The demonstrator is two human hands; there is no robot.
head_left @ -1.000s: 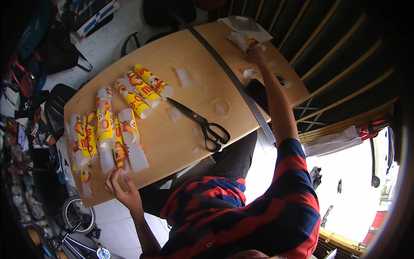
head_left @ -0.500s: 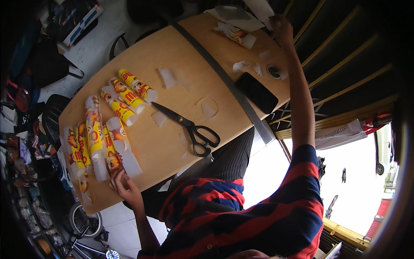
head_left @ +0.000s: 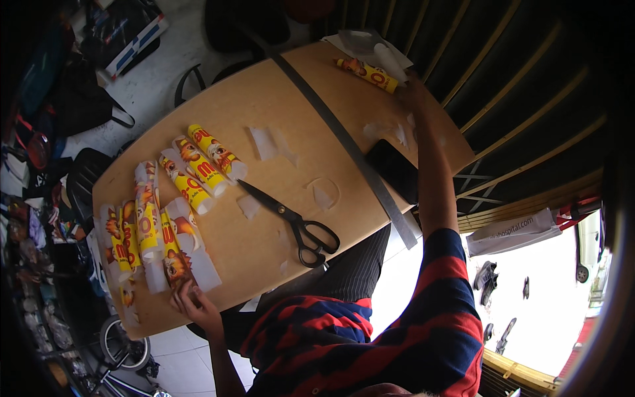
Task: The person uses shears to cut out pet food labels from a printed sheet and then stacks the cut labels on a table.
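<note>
My left hand (head_left: 195,306) is at the table's near left edge, its fingers curled around the lower end of a yellow printed roll (head_left: 174,261). White backing paper (head_left: 205,268) lies beside that roll. Over at the far right end of the table, my right hand (head_left: 413,96) is dim and blurred, with its fingers mostly hidden. It is close to the ends of a white roll (head_left: 391,61) and another yellow printed roll (head_left: 368,74). Black-handled scissors (head_left: 291,218) lie in the middle, blades pointing up and left.
Several yellow printed rolls (head_left: 206,178) lie at the table's left. A long metal ruler (head_left: 344,135) crosses the table, with a black phone (head_left: 391,171) right of it. Paper scraps (head_left: 264,143) are scattered about. Dark slatted railing (head_left: 516,106) borders the right side.
My right hand has come down and slightly left, and the white piece it held up now lies lower, beside the yellow roll. The left hand has barely moved. The whole view has shifted a little.
</note>
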